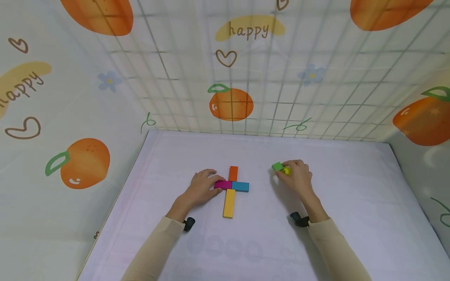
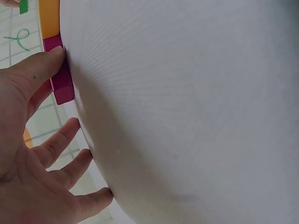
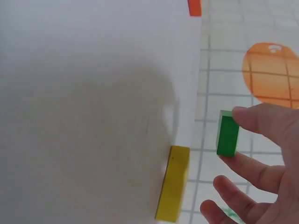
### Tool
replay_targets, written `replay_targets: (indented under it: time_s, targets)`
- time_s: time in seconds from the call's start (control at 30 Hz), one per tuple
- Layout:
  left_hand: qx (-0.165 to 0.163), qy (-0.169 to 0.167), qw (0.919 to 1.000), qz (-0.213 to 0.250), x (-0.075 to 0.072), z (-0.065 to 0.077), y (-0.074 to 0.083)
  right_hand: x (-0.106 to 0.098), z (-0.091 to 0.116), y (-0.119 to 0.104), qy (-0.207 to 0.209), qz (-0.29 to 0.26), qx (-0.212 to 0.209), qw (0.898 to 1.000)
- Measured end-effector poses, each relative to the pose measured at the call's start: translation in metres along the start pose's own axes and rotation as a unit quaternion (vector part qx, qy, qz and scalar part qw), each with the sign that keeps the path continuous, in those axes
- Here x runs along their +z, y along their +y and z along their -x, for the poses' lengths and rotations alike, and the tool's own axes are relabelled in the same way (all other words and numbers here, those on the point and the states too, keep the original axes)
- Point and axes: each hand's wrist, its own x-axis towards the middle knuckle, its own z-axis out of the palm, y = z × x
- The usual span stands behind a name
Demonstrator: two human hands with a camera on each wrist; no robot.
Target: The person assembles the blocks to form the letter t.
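Observation:
My left hand (image 1: 202, 187) holds a magenta block (image 1: 223, 185) between thumb and index finger at the table surface; the other fingers are spread, as the left wrist view shows. The magenta block's inner end meets a blue block (image 1: 240, 187). An orange-red block (image 1: 233, 173) lies on the far side of this pair and a long amber block (image 1: 229, 203) on the near side, forming a cross. Off to the right, my right hand (image 1: 297, 177) pinches a small green block (image 3: 227, 135) by its ends, above the table. Close by the hand is a yellow block (image 3: 173, 184), partly covered in the head view.
The blocks are on a white tabletop (image 1: 260, 156). A printed cloth (image 1: 183, 78) with oranges and grid lines rises behind the table and along both sides. Dark wrist-camera mounts (image 1: 299, 219) sit at both cuffs.

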Motion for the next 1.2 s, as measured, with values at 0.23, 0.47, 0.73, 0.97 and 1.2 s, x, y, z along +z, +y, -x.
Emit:
replay_targets:
  time_s: [0.23, 0.47, 0.73, 0.97, 1.2]
  targets:
    - [-0.002, -0.002, 1.0000, 0.001, 0.000, 0.000, 0.000, 0.003, 0.016, -0.006, 0.006, -0.003, -0.028, 1.000]
    - [-0.003, -0.004, 1.0000, 0.000, 0.000, 0.000, 0.000, 0.005, 0.028, -0.008, 0.004, -0.016, -0.060, 0.998]
    - [-0.002, -0.002, 1.0000, 0.002, -0.001, 0.001, 0.001, 0.007, 0.038, -0.013, 0.016, -0.036, -0.090, 0.995]
    - [0.002, 0.002, 1.0000, 0.003, -0.001, 0.000, 0.000, 0.013, 0.050, -0.019, 0.016, -0.038, -0.112, 0.993]
    - [0.002, 0.003, 1.0000, -0.002, 0.000, 0.001, -0.001, 0.022, 0.062, -0.023, 0.009, -0.044, -0.141, 0.989]
